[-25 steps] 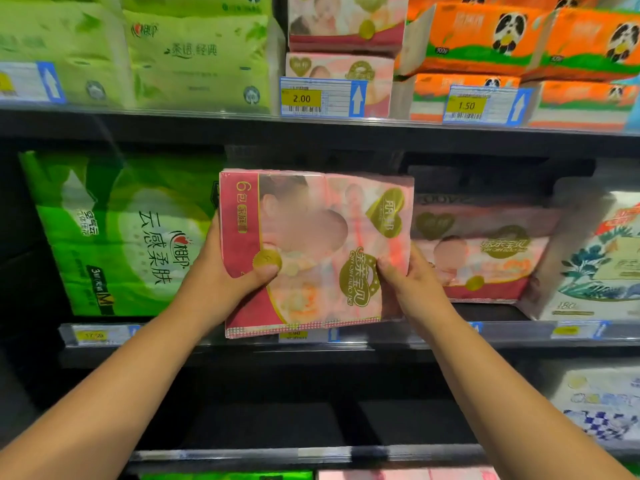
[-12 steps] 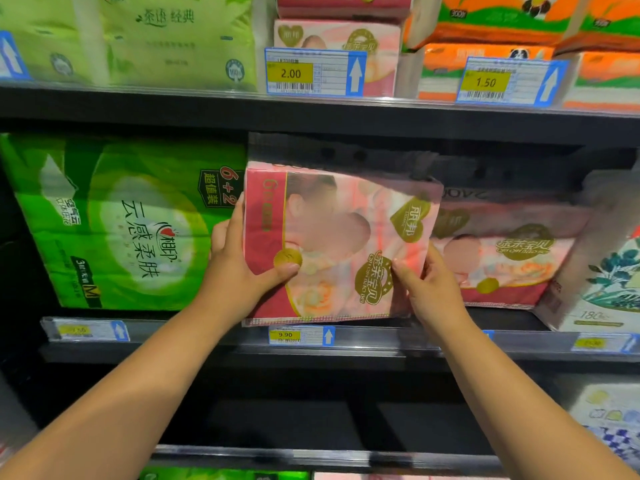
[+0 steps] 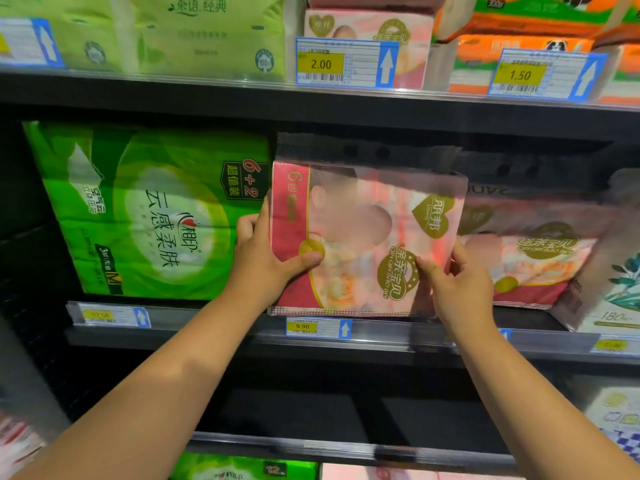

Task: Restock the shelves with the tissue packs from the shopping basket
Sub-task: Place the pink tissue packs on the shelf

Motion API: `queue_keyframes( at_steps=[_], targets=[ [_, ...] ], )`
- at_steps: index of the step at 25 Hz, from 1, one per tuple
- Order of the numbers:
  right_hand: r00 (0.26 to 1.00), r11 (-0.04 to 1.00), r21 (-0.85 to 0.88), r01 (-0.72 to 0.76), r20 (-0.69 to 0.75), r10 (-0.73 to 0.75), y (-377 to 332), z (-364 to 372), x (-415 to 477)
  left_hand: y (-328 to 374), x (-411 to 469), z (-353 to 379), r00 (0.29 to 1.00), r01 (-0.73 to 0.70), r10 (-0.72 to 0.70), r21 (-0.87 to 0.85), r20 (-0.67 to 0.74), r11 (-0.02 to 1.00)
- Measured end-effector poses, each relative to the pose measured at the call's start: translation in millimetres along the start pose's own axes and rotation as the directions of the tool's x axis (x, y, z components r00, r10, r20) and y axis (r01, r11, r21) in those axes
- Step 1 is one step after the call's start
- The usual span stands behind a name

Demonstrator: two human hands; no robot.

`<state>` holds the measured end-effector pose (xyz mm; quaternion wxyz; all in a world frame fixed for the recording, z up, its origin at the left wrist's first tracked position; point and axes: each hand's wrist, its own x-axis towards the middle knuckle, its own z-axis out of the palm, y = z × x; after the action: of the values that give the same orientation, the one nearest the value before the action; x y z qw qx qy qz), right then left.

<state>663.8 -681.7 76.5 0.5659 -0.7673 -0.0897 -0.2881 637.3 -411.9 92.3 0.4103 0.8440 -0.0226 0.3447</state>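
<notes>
Both hands on it! | left hand [image 3: 263,258] fingers clamped on pink tissue pack [image 3: 363,237] | right hand [image 3: 457,289] fingers pinching it | pack at middle shelf [image 3: 225,336] front edge, beside green pack [image 3: 149,209]

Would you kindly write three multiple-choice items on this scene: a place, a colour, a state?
1. Where is the pink tissue pack? A. On the top shelf. B. At the middle shelf, right of the green pack. C. On the floor.
2. What colour is the price panel on the 2.00 tag? A. Yellow. B. Red. C. Black.
3. How is that pack held? A. By nobody. B. By one hand only. C. By the left hand and the right hand.
Answers: B, it stands beside the green pack; A, the panel behind 2.00 is yellow; C, each hand's thumb presses its front.
</notes>
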Motion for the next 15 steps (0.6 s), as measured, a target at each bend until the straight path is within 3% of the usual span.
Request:
queue_keyframes(
  at_steps=[4,8,10,12,13,15],
  targets=[
    [0.994,0.954,-0.281,0.108,0.031,-0.104,13.4,7.1,0.1,-13.6,-3.0,3.6,1.000,-0.002,0.001,0.158,0.007,0.987],
    [0.998,0.944,-0.330,0.020,0.061,0.000,14.6,7.5,0.7,-11.4,-9.7,1.9,0.999,0.024,-0.032,0.170,0.044,0.985],
    [0.998,0.935,-0.351,0.055,-0.015,-0.065,8.4,5.6,-11.7,-9.8,-22.8,-0.3,0.992,-0.103,0.116,0.218,-0.046,0.970],
    [0.974,0.889,-0.403,0.217,0.023,-0.227,1.2,9.2,-22.2,-4.3,-36.5,-1.9,0.917,-0.312,0.373,0.325,-0.142,0.893],
    [0.954,0.839,-0.455,0.298,0.124,-0.272,-2.5,13.0,-23.5,-1.3,-38.4,-0.8,0.888,-0.397,0.453,0.360,-0.083,0.844],
    [0.912,0.725,-0.569,0.388,0.348,-0.216,-8.6,22.8,-21.6,2.1,-35.6,4.3,0.853,-0.519,0.485,0.405,0.193,0.753]
  ],
)
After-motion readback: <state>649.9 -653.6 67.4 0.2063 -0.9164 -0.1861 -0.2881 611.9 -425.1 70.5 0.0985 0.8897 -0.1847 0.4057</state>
